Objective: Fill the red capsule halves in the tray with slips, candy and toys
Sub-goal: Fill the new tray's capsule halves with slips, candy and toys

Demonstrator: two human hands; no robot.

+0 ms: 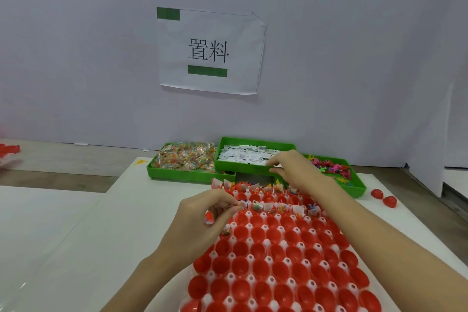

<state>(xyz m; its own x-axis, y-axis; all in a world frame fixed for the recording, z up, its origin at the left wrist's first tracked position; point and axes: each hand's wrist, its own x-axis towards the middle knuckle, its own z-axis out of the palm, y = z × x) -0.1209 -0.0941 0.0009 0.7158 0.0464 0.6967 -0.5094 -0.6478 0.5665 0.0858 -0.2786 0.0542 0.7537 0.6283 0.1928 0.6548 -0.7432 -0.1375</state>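
Note:
A white tray holding several rows of red capsule halves lies in front of me. The far two rows hold slips, candy and toys. My left hand hovers over the tray's left edge near the second row, pinching small items at its fingertips, with a red-and-white piece showing under its fingers. My right hand reaches to the front edge of the green bin of white paper slips, fingers curled on slips there.
A green bin of wrapped candy sits left of the slip bin, a green bin of coloured toys to its right. Two loose red capsule halves lie at right. More red pieces sit far left. A paper sign hangs on the wall.

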